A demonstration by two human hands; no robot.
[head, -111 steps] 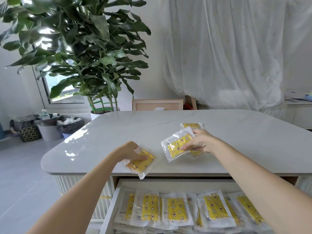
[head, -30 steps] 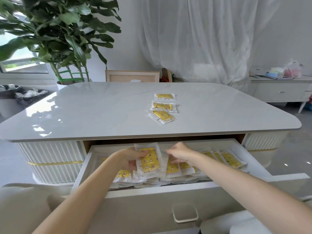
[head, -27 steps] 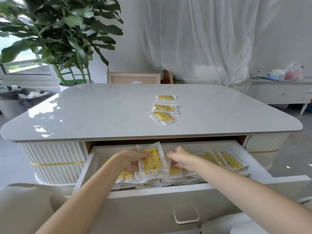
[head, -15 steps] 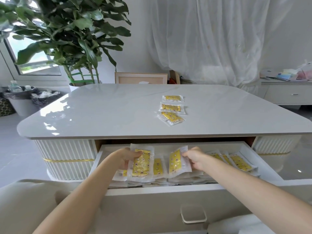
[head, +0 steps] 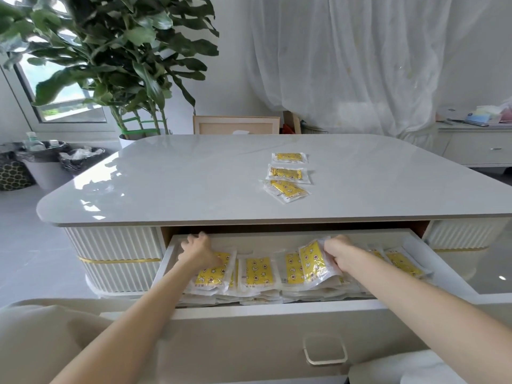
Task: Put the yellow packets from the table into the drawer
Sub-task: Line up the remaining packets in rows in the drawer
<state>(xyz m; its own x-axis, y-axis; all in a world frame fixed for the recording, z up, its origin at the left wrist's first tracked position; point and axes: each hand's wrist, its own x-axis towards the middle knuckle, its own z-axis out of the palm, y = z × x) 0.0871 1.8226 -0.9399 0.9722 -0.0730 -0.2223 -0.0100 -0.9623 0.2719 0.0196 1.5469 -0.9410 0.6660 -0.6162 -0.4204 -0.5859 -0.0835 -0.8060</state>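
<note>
Yellow packets (head: 259, 270) fill the open drawer (head: 277, 313). At its left end, the left hand (head: 198, 249) holds the top of one flat packet (head: 213, 270). Further right, the right hand (head: 339, 250) grips a tipped-up packet (head: 314, 263). Three more packets (head: 288, 173) lie on the desk (head: 180, 176) behind, toward the right.

Glossy stone-look table (head: 194, 176), clear-plastic packets (head: 286, 173)

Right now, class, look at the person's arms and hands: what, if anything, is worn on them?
The left arm and right arm are bare, with no sleeves in view. The left hand and right hand wear no gloves; no watch, bracelet or ring shows.
</note>
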